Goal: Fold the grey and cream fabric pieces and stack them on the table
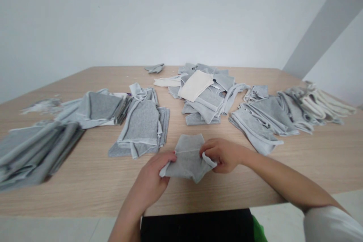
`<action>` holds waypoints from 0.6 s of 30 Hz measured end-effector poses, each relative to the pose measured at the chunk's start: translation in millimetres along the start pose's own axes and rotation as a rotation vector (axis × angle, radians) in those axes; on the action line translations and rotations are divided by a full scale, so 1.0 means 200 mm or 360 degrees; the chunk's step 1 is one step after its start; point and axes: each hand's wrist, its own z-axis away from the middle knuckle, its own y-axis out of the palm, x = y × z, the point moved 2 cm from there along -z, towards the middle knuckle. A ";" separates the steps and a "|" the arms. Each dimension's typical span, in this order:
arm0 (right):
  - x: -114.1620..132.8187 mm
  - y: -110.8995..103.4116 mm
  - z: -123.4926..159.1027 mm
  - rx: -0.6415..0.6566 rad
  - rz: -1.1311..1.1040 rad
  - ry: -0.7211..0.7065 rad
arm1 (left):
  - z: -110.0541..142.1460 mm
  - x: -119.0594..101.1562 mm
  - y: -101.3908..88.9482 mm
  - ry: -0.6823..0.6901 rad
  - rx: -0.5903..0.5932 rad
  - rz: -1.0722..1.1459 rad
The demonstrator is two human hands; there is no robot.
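A small grey piece of fabric (188, 160) with a pale seam across it is held near the front edge of the table. My left hand (157, 172) pinches its left side, thumb on top and the other fingers mostly hidden. On the right side, my right hand (219, 155) grips a turned-up, light-edged corner with curled fingers. The fabric's near edge hangs in a point between both hands, and its far end reaches away from me. Just beyond to the left lies a stack of grey fabric pieces (141, 124).
A loose heap of grey pieces (204, 102) with a cream cloth (195, 85) on top lies mid-table. Folded grey stacks (53, 147) sit at left, more folded fabric (263, 115) at right. White scraps (41, 106) lie far left. A wall (181, 19) stands behind the table (93, 185).
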 end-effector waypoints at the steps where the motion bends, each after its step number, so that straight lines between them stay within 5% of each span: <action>1: 0.00 0.00 0.00 0.0012 -0.0060 0.0058 | 0.00 0.01 0.00 -0.0070 -0.0006 0.0025; 7: 0.03 -0.04 0.00 -0.0106 -0.0352 0.0365 | -0.02 0.03 -0.01 -0.0324 -0.0050 0.0183; 12: 0.00 -0.07 0.03 -0.0184 -0.0218 0.0748 | -0.03 0.05 -0.01 -0.0435 -0.0161 0.0256; 18: 0.00 -0.09 0.04 0.0098 -0.0273 0.0583 | -0.03 0.02 0.00 -0.0281 0.0130 0.0179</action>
